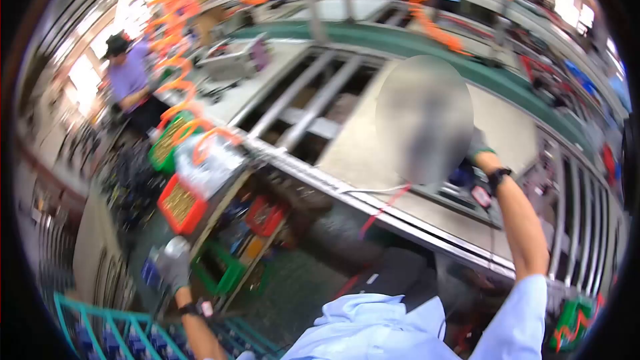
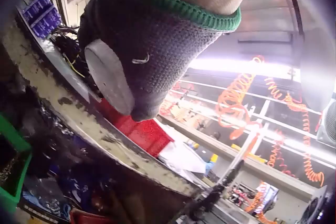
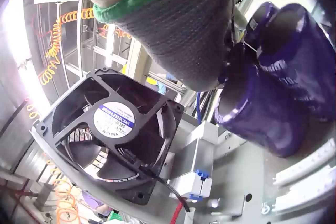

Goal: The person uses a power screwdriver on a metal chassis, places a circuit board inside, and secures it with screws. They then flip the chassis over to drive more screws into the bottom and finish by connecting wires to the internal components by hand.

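My left hand [image 1: 175,267], in a grey knit glove with a green cuff, is low at the left, beside the shelf of bins. It holds a round, flat whitish piece [image 2: 109,76] against the glove. At the right, my gloved right hand [image 3: 184,29] reaches in beside several dark blue, open-ended cylinders [image 3: 262,113]. Its fingers are hidden behind the glove's back, so I cannot tell whether they grip anything. A black square fan [image 3: 113,129] with a "Brushless DC Fan" label stands close by, next to a white block with blue clips [image 3: 193,166].
A red bin [image 1: 181,205] and a green bin [image 1: 170,143] hold small brassy parts. Below are shelf bins, including a green one [image 1: 219,267]. Metal rollers [image 1: 313,100] cross the workbench, and orange coiled hoses [image 1: 170,33] hang overhead. Another person [image 1: 129,80] is at the far left.
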The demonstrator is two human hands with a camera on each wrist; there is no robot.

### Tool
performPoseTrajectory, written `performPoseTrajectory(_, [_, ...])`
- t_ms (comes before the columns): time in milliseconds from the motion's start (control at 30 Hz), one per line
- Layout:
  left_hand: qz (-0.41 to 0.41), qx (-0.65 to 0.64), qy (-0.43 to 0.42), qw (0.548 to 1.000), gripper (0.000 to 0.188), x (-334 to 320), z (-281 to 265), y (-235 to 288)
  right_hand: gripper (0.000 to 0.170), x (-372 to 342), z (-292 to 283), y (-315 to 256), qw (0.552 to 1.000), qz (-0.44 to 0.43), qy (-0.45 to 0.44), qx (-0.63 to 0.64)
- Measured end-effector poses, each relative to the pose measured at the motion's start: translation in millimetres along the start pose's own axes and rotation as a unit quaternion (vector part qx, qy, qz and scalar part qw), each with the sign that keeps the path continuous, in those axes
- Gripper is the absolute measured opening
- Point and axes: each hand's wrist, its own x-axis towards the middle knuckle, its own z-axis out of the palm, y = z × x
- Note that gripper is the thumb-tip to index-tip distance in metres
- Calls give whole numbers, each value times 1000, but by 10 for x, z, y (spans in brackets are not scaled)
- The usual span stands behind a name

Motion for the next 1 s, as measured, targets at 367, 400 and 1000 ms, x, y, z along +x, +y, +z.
performPoseTrajectory(367, [-127, 294, -64, 945, 83, 344, 328, 134, 27, -197, -472, -4, 989, 34, -92, 112])
performPoseTrajectory(400, [-79, 306, -10, 949, 81, 292, 284, 170, 28, -186, -500, 12, 988, 39, -91, 116])
performPoseTrajectory(1000, [275, -563, -501, 597, 27, -1616, 172, 5134, 27, -417, -817, -292, 994, 2, -111, 7])
